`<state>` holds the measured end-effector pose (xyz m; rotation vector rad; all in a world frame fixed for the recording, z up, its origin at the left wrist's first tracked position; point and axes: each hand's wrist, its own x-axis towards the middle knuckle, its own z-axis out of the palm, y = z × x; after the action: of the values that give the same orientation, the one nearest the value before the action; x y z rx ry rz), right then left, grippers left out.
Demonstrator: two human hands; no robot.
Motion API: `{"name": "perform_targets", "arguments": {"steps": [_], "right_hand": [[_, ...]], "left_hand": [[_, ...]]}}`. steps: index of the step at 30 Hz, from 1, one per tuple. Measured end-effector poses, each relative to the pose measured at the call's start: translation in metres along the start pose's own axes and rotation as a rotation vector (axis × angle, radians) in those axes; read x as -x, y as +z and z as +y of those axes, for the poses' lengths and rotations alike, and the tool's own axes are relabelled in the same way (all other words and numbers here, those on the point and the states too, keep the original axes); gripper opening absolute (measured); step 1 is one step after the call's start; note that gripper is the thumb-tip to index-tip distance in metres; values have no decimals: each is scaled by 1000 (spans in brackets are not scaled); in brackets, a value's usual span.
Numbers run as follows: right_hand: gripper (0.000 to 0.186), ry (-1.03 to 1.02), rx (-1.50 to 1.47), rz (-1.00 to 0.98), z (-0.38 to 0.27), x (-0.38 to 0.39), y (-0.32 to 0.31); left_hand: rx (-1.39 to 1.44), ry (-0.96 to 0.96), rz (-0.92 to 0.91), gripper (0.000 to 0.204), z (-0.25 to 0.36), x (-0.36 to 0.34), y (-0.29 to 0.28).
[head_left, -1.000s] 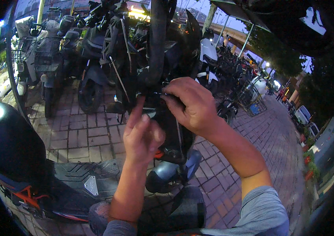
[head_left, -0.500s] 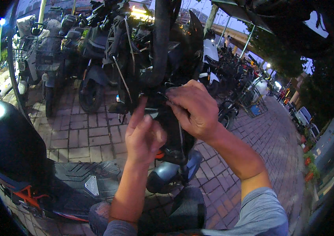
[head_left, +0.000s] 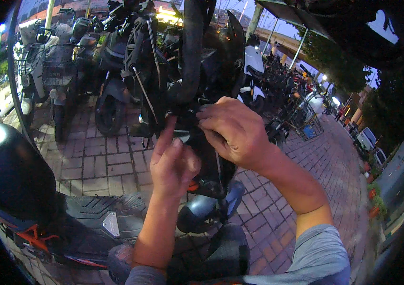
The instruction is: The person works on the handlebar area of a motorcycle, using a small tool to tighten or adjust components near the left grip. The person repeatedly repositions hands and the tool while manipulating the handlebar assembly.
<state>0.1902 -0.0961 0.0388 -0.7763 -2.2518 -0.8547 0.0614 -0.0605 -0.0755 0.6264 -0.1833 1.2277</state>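
One scooter's dark front panel [head_left: 206, 159] rose from the brick pavement [head_left: 335, 171], ahead of its one footboard [head_left: 85, 211] and one black seat [head_left: 12, 161]. Two hands met at the panel's upper part: the left hand [head_left: 173, 161] extended its index finger, the right hand [head_left: 234, 129] pinched; whether either gripped anything I could not tell, fingers and shadow blocking the view. Two wire baskets [head_left: 59, 71] fronted parked scooters toward the pavement's far left edge.

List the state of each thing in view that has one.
Left hand's grip: index finger extended, other fingers curled
Right hand's grip: fingers bent; contents, if any, unclear
White scooter: parked upright
Front-basket scooters: parked upright
White lamp at right: lit
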Motion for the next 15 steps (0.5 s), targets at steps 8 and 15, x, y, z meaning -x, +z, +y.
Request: {"name": "perform_targets", "arguments": {"steps": [8, 15], "right_hand": [[26, -93, -9, -100, 13, -8, -10], [22, 42, -113, -99, 18, -13, -9]], "left_hand": [[6, -18, -51, 51, 2, 1, 1], [10, -12, -24, 51, 2, 1, -2]]}}
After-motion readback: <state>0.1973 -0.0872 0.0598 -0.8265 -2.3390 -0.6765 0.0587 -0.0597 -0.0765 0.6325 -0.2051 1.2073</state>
